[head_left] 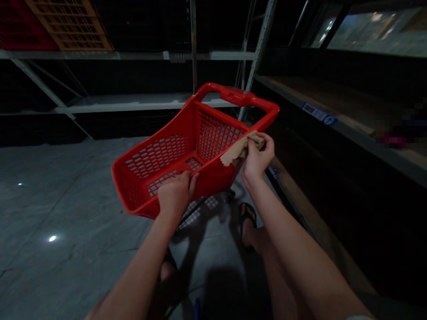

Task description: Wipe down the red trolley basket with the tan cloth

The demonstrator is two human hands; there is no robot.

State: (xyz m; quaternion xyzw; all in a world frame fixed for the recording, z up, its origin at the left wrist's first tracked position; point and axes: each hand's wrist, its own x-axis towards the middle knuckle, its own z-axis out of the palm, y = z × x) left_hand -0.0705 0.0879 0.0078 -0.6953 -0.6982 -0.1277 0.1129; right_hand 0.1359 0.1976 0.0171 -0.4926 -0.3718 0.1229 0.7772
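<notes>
A red plastic shopping cart (216,175) with a perforated basket stands in front of me, its handle toward the upper right. My left hand (175,191) grips the near rim of the basket, fingers curled over the edge. Pinched in my right hand (258,155) is a crumpled tan cloth (235,151), which lies against the near rim close to the handle. The cloth may be paper or fabric; I cannot tell which. No goods show inside the basket.
Behind the cart runs a metal shelf rack (133,105) with a yellow crate (71,22) and a red crate (23,26) on top. Dark shelving (350,122) with a blue label closes in on the right. My sandalled foot (247,218) is beside the cart on grey floor tiles (66,200).
</notes>
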